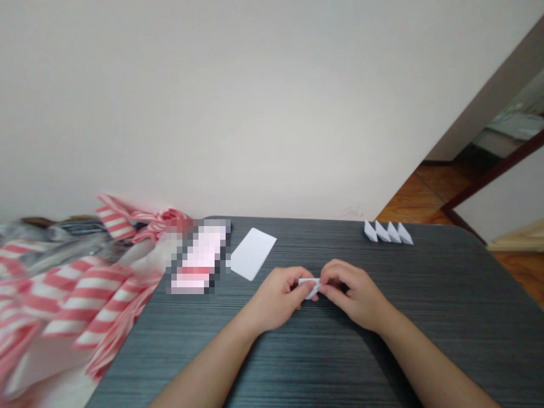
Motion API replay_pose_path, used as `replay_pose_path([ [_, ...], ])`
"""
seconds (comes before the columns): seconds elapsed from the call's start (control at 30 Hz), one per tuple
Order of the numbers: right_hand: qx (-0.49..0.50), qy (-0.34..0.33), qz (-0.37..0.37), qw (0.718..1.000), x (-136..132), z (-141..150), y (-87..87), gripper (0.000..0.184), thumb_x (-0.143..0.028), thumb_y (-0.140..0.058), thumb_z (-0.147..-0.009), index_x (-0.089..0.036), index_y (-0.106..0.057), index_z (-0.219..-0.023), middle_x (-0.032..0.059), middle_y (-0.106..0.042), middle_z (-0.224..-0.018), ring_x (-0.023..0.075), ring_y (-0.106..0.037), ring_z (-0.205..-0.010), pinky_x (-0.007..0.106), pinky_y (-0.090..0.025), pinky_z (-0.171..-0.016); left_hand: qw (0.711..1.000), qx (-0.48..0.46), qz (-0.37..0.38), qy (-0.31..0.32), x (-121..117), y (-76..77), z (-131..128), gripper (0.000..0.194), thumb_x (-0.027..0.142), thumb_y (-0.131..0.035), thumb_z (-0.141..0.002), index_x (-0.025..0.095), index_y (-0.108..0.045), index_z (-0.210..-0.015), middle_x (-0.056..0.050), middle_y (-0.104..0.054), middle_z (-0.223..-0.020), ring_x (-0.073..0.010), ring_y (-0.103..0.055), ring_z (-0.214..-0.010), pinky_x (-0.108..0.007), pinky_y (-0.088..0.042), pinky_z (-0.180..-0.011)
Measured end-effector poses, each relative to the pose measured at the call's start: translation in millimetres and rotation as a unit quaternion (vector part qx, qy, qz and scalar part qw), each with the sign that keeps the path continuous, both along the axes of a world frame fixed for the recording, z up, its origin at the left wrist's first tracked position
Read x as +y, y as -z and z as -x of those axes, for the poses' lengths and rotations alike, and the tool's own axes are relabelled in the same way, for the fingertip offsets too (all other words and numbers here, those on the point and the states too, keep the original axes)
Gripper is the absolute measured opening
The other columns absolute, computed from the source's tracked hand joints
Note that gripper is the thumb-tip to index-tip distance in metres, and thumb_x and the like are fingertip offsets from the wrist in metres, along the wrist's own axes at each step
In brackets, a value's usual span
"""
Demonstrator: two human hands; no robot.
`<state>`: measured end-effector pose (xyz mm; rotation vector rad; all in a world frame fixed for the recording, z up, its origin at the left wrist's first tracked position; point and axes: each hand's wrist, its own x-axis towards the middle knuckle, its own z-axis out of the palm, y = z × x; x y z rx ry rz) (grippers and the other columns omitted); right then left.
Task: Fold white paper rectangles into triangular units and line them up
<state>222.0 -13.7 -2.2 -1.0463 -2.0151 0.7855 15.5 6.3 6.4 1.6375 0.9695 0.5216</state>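
Observation:
Between my two hands is a small piece of folded white paper (309, 290), held just above the dark table. My left hand (283, 294) pinches its left part with the thumb on top. The fingertips of my right hand (355, 292) are closed on its right edge. Fingers cover much of the paper, so its full shape is hidden. A stack of blank white paper (254, 253) lies flat beyond my left hand. At the back right, several folded white paper boats (387, 232) or similar pointed shapes stand in a row.
A phone-like device (199, 255), blurred out by pixels, lies at the table's left edge. Red-and-white striped cloth (91, 294) is heaped left of the dark wood-grain table (306, 362). A pale wall (263, 113) rises behind the table; wooden floor (414, 195) shows at right.

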Motion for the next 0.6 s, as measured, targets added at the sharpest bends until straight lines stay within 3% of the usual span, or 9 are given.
replay_pose_path([
  [0.13, -0.004, 0.011, 0.013, 1.0, -0.5, 0.5, 0.7, 0.005, -0.017, -0.062, -0.09, -0.019, -0.06, -0.085, 0.0029, -0.062, -0.083, 0.0125, -0.054, -0.065, 0.023, -0.043, -0.061, 1.0, -0.02, 0.006, 0.012, -0.1, -0.2, 0.1, 0.033, 0.037, -0.047, -0.096, 0.014, -0.068, -0.084, -0.001, -0.064, -0.07, -0.0092, -0.051, -0.055, -0.02, -0.037, -0.054],
  [0.3, -0.023, 0.029, 0.016, 0.999, -0.6, 1.8, -0.2, 0.004, -0.018, -0.061, -0.09, -0.019, -0.061, -0.086, 0.001, -0.06, -0.077, 0.0125, -0.053, -0.064, 0.023, -0.042, -0.06, 1.0, -0.013, -0.002, 0.019, -0.2, 3.5, 0.5, 0.02, 0.032, -0.06, -0.088, 0.015, -0.069, -0.084, 0.002, -0.059, -0.066, -0.0086, -0.046, -0.055, -0.019, -0.032, -0.051],
  [0.6, -0.027, 0.013, 0.018, 0.999, 2.1, -1.8, -0.4, 0.01, -0.02, -0.057, -0.093, -0.02, -0.066, -0.098, 0.0044, -0.068, -0.087, 0.0161, -0.063, -0.077, 0.026, -0.047, -0.069, 1.0, -0.004, -0.002, 0.013, -0.6, 3.8, 0.8, 0.032, 0.038, -0.048, -0.096, 0.015, -0.068, -0.086, 0.001, -0.058, -0.065, -0.0096, -0.046, -0.055, -0.021, -0.032, -0.052],
])
